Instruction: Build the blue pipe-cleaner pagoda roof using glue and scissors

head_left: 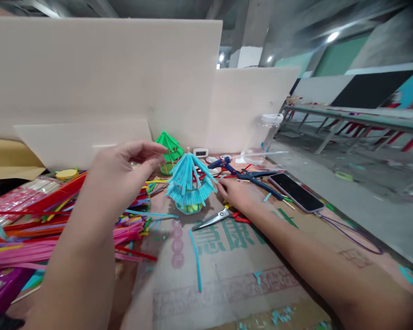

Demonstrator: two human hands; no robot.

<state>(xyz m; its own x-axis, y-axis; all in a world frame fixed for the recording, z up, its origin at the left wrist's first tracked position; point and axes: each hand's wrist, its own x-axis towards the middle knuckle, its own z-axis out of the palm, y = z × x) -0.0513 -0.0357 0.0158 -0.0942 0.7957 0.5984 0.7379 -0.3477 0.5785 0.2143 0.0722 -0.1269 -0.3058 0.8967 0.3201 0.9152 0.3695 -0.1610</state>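
Note:
A small model pavilion (189,183) with a tiered roof of blue fuzzy strips stands upright on the cardboard-covered table. My left hand (131,162) is raised to its upper left, thumb and index finger stretched out with a slight gap and nothing visible between them. Behind those fingertips stands a green model pavilion (170,149). At the blue roof's right edge is my right hand (232,190), its fingers curled and tips partly hidden; whether they grip the roof cannot be made out. Scissors (213,219) with red handles lie below the right hand, near a loose blue strip (196,261).
Bundles of coloured pipe cleaners (30,243) cover the left side. A glue gun (225,165), dark-handled pliers (261,181), a phone (296,192) with a cord and a clear bottle (270,130) are at the right. White boards (99,68) stand along the back. Blue scraps (282,315) lie in front.

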